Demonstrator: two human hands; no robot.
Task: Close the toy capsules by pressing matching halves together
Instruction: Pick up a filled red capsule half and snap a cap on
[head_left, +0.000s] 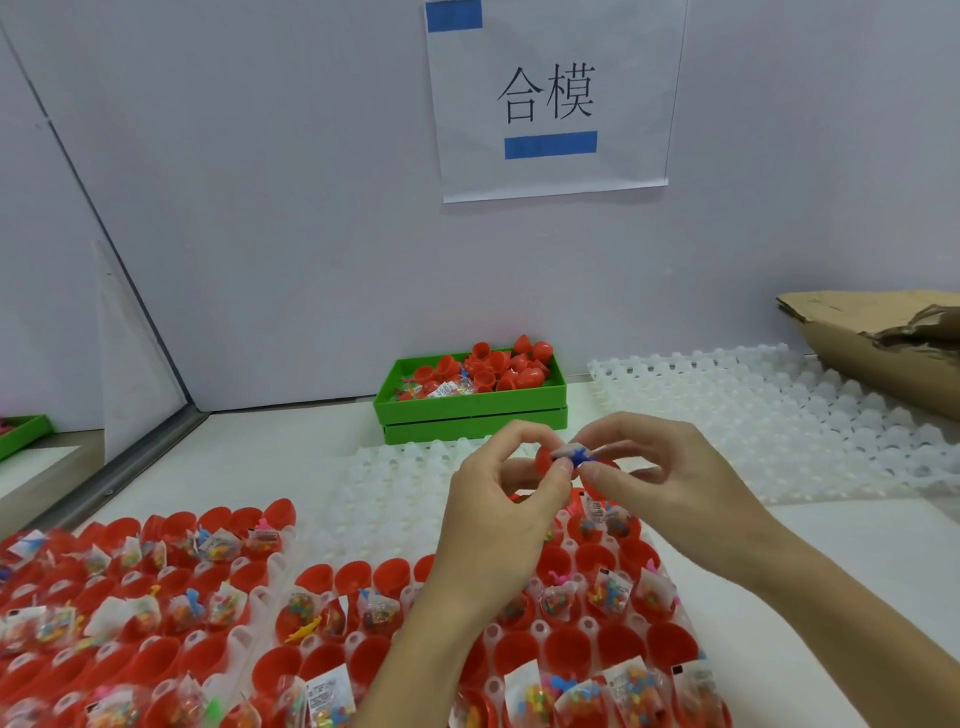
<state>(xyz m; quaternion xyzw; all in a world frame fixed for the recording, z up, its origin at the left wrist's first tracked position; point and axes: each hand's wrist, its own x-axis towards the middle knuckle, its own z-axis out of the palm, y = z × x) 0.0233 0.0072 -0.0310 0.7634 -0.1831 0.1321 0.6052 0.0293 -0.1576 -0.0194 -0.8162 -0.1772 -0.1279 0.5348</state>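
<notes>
My left hand (501, 499) pinches a red capsule half (544, 460) just above the trays. A small blue toy (575, 455) with a clear packet sticks out of that half. My right hand (670, 483) holds a second red capsule half (602, 470) right beside it, the two halves nearly touching. Below my hands a white tray (537, 631) holds several open red halves, many with candy packets and small toys. A second such tray (244, 571) lies to the left.
A green bin (470, 418) with loose red halves stands against the back wall. Bare translucent trays (779, 415) lie at the right and behind my hands. A torn cardboard box (883, 348) sits at the far right. A paper sign (550, 98) hangs on the wall.
</notes>
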